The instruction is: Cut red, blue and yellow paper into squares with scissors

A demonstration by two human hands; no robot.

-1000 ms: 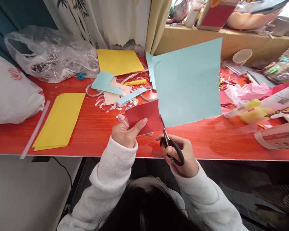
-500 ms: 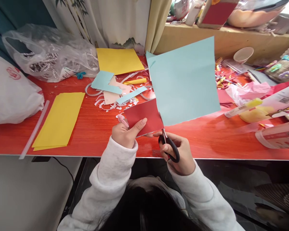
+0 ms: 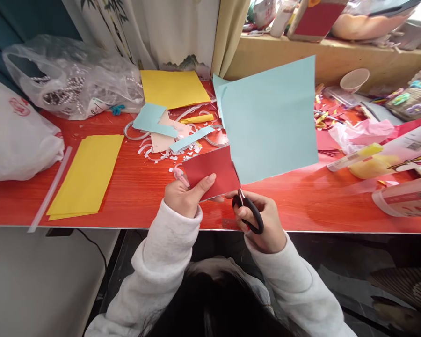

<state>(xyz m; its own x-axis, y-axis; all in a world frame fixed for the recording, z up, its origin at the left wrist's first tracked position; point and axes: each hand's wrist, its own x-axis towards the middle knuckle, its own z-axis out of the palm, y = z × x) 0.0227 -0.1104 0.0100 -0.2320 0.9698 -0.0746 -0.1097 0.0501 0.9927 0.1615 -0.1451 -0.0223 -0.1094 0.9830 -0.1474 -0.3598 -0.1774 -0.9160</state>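
My left hand (image 3: 184,196) grips a red paper piece (image 3: 212,172), thumb on top and fingers beneath. Black-handled scissors (image 3: 250,215) are in my right hand (image 3: 264,220), their blades pointing up along the red paper's right edge. Against that edge lies a large light blue sheet (image 3: 272,121), its top tilted up to the right. Most of the blades is hidden by paper. A small pink object (image 3: 180,174) shows by my left fingers.
Yellow sheets (image 3: 86,175) lie on the red table (image 3: 136,187) at left. Behind my left hand are paper scraps (image 3: 157,140) and another yellow sheet (image 3: 175,89). Plastic bags (image 3: 17,131) stand at far left; a pink-labelled container (image 3: 407,196) lies at right.
The red paper, my left hand and the scissors have shifted slightly right. The blue sheet has turned a little, its lower right corner moving left and down.
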